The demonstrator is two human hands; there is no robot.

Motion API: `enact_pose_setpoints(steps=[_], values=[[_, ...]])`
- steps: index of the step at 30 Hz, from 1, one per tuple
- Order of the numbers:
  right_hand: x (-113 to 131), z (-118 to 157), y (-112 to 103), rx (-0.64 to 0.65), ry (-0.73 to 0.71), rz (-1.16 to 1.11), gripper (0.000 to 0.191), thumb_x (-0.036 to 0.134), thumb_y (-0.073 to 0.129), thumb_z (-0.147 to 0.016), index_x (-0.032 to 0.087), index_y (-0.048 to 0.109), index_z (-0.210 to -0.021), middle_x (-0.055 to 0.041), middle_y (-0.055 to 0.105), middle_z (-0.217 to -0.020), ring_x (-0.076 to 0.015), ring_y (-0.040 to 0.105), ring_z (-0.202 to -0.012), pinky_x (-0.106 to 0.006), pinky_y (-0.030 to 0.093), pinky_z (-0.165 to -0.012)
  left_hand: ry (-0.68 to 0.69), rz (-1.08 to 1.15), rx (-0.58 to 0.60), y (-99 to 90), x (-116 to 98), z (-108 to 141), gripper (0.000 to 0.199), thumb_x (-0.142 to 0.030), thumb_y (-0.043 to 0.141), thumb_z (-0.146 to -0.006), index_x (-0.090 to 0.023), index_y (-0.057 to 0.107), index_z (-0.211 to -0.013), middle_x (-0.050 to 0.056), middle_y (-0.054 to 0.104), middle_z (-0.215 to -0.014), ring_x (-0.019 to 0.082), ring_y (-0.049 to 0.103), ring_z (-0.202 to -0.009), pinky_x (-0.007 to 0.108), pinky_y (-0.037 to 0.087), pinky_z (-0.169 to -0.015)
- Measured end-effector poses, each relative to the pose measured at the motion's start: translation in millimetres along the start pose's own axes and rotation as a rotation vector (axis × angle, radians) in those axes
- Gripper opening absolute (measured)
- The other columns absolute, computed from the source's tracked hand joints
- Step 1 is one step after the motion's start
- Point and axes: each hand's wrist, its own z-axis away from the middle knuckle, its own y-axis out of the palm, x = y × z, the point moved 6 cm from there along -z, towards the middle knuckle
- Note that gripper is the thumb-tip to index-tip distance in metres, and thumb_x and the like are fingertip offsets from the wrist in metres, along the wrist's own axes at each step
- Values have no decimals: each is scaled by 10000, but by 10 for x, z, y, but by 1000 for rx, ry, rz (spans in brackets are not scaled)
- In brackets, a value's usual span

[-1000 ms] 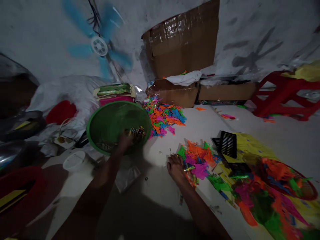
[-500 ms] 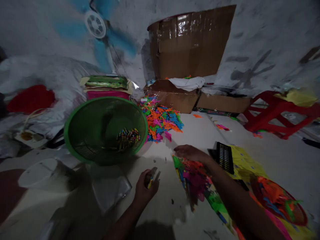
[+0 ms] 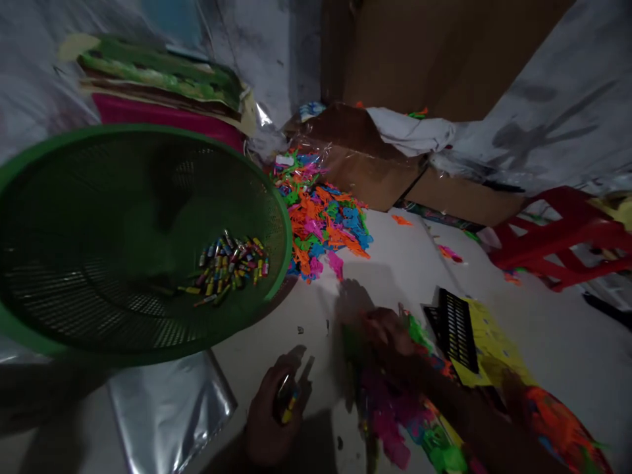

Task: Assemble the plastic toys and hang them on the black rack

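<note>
My left hand (image 3: 269, 421) is curled, palm partly up, around a few small tubes (image 3: 289, 409) with yellow and blue wrapping. How many it holds is hidden by the fingers. My right hand (image 3: 390, 332) reaches into a near heap of bright plastic pieces (image 3: 390, 421) in pink, green and orange. Blur and dark shadow keep its fingers from showing clearly. To the left, a big green mesh basket (image 3: 143, 130) holds a cluster of similar small tubes (image 3: 230, 263).
Behind lies a larger pile of coloured plastic pieces (image 3: 320, 224) against cardboard boxes (image 3: 365, 178). Clear plastic bags (image 3: 172, 408) lie front left. On the right are a black slotted tray (image 3: 457, 329), a yellow sheet (image 3: 494, 342), a container of orange pieces (image 3: 557, 421) and a red stool (image 3: 553, 237).
The view has tipped down and come closer, so the basket looks larger. My right hand has moved down onto the near heap. My left hand keeps its hold on the tubes.
</note>
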Motion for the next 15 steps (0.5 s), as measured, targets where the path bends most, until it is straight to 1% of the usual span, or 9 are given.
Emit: enact_pose_setpoints(steps=[1,3,5,6,7,8,10,13,15], values=[[-35,-108,-86,-21,83,-34,336,336,329,-845,301,653,-930,-41,661,-914,-198,598,-918,-326,479,-797,-16,2,-7,8,19,9,410,-214,588,-666,-239,530,-1071,83,590,-1044,230,579,-966,357,491,-834],[-123,-459,-237,28,208,-105,339,400,365,-836,247,656,-920,-38,667,-898,-188,614,-842,-311,486,-737,-53,4,-39,21,31,22,380,-256,588,-677,-246,537,-1054,77,597,-1014,228,594,-925,352,507,-800],[-221,-930,-289,232,220,-100,290,413,485,-779,206,672,-856,-24,681,-820,-186,619,-745,-307,480,-688,-76,-3,-85,29,16,31,358,-299,587,-684,-255,544,-1036,69,603,-987,227,605,-889,351,518,-773],[-307,-1185,-333,271,229,-45,254,396,556,-733,186,677,-809,-28,681,-791,-185,617,-722,-305,475,-685,-79,-8,-106,31,9,37,355,-311,587,-683,-261,546,-1033,66,605,-985,230,607,-886,357,518,-776],[-409,-1447,-403,229,243,-6,250,371,601,-702,159,674,-814,-53,678,-824,-194,614,-757,-321,463,-724,-75,-13,-122,32,8,45,355,-315,586,-683,-268,548,-1033,64,606,-989,234,607,-892,366,515,-788],[-511,-1697,-449,194,250,22,285,341,618,-694,129,662,-880,-92,665,-912,-210,606,-834,-342,442,-780,-65,-18,-134,32,14,55,358,-313,586,-682,-276,551,-1036,62,607,-995,239,606,-905,378,509,-805],[-720,-2142,-548,35,296,157,417,322,606,-714,56,595,-1035,-173,596,-1077,-228,559,-988,-357,392,-855,-38,-17,-156,25,58,87,370,-297,582,-676,-297,556,-1046,59,611,-1011,251,599,-938,405,495,-839],[-947,-2644,-542,-132,332,246,559,364,423,-824,-46,426,-1204,-259,481,-1189,-259,468,-1128,-366,347,-899,-23,19,-191,18,195,150,395,-299,578,-658,-339,570,-1051,51,614,-1029,274,588,-971,425,497,-828],[-1062,-2898,-439,-170,323,256,588,365,257,-872,-82,356,-1239,-280,453,-1194,-283,448,-1148,-393,346,-893,-69,46,-223,19,323,187,377,-344,586,-643,-365,597,-1020,48,622,-1013,291,586,-973,430,504,-806]])
